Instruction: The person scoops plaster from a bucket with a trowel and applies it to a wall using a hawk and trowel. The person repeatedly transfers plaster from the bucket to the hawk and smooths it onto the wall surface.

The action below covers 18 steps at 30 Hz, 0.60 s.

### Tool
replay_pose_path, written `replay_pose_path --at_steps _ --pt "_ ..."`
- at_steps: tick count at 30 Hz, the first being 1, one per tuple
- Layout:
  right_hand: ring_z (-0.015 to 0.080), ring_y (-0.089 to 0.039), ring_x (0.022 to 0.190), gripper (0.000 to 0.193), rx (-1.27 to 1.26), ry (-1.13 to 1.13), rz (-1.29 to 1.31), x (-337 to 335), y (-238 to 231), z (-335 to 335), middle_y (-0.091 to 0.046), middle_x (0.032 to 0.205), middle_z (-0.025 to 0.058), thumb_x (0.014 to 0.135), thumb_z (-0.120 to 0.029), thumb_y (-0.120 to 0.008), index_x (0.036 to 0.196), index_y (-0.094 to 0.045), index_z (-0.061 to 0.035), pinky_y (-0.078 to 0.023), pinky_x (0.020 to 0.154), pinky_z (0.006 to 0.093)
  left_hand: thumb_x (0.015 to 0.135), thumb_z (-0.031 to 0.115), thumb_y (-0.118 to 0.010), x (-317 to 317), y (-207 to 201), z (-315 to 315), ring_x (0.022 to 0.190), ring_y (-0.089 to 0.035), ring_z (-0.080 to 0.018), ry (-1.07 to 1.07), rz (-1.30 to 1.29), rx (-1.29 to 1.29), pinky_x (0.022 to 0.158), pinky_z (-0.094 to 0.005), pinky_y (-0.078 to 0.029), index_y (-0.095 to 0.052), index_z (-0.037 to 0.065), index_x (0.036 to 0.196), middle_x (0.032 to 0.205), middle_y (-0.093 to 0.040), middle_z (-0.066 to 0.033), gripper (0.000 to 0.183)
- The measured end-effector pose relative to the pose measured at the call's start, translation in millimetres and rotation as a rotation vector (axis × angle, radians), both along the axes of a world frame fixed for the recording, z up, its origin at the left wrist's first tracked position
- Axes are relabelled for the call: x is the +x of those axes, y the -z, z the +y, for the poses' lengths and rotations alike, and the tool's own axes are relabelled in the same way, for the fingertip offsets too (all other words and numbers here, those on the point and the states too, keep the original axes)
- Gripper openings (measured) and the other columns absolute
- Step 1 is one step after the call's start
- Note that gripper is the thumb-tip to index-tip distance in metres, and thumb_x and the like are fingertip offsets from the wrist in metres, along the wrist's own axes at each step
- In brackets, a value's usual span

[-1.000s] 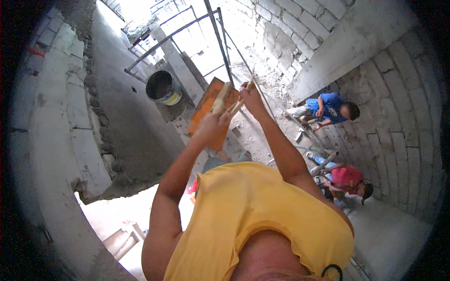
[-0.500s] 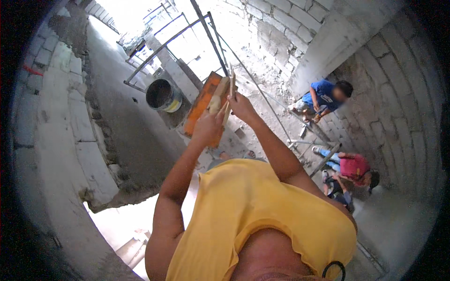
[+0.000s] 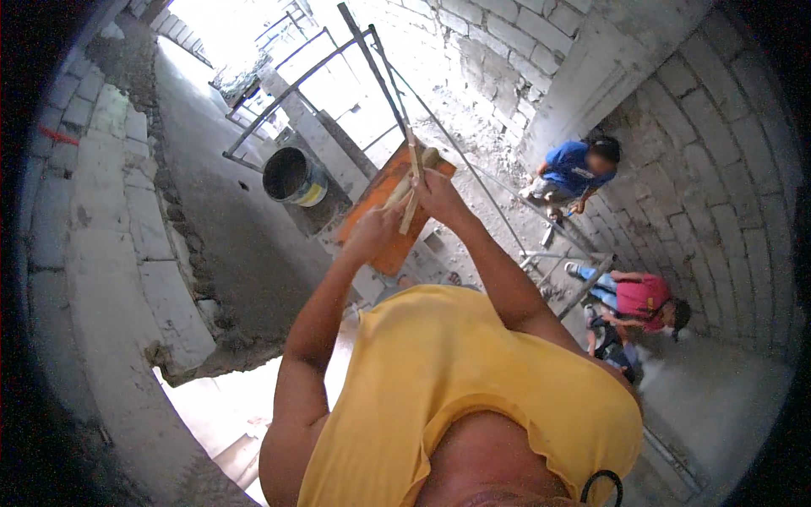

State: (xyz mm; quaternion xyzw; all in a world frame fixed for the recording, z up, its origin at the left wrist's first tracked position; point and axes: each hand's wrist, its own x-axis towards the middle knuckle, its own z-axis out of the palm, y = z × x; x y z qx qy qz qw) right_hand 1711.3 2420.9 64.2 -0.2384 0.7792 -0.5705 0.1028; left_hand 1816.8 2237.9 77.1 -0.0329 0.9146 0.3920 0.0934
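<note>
An orange plastering float (image 3: 394, 252) with a pale wooden handle (image 3: 432, 157) is held out in front of my chest, its long board slanting up to the right. My left hand (image 3: 377, 231) is closed on the lower end of the handle. A thin wooden strip (image 3: 415, 160) crosses over the float, and my right hand (image 3: 440, 198) pinches it near the middle. The fingers partly hide where strip and handle meet.
A bucket (image 3: 295, 176) stands beyond the float to the left. Metal scaffold bars (image 3: 291, 89) cross ahead. Grey plastered wall (image 3: 232, 220) runs along the left. At right are a person in blue (image 3: 577, 169), one in red (image 3: 640, 301) and another partly hidden person (image 3: 615, 353).
The float has turned and shifted right beneath the strip, showing more of its orange face. The strip now lies across it at a steeper angle. Both hands keep their hold.
</note>
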Motion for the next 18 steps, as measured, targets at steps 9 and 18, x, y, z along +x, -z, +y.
replay_pose_path --at_steps 9,18 --pt "0.0406 -0.064 0.109 0.045 0.048 0.012 0.048 -5.9 -14.1 10.1 -0.064 0.116 0.0276 0.102 -0.031 -0.046 0.13 -0.052 0.0038 -0.051 0.092 0.0442 0.101 0.048 -0.051 -10.3 -32.4 12.9 0.096 -0.068 -0.0294 -0.066 -0.061 0.154 0.083 -0.041 -0.05 -0.066 -0.002 0.117 0.105 -0.07 -0.0207 0.055" --pt "0.0413 -0.061 0.115 0.051 0.059 -0.054 0.159 -9.3 -6.3 14.0 -0.061 0.123 0.0269 0.103 -0.036 -0.045 0.139 -0.044 -0.0003 -0.048 0.096 0.0453 0.095 0.044 -0.063 -23.7 -4.4 15.3 0.094 -0.066 -0.0185 -0.088 -0.024 0.383 0.083 -0.0348 -0.052 -0.065 -0.006 0.118 0.102 -0.072 -0.0156 0.054"
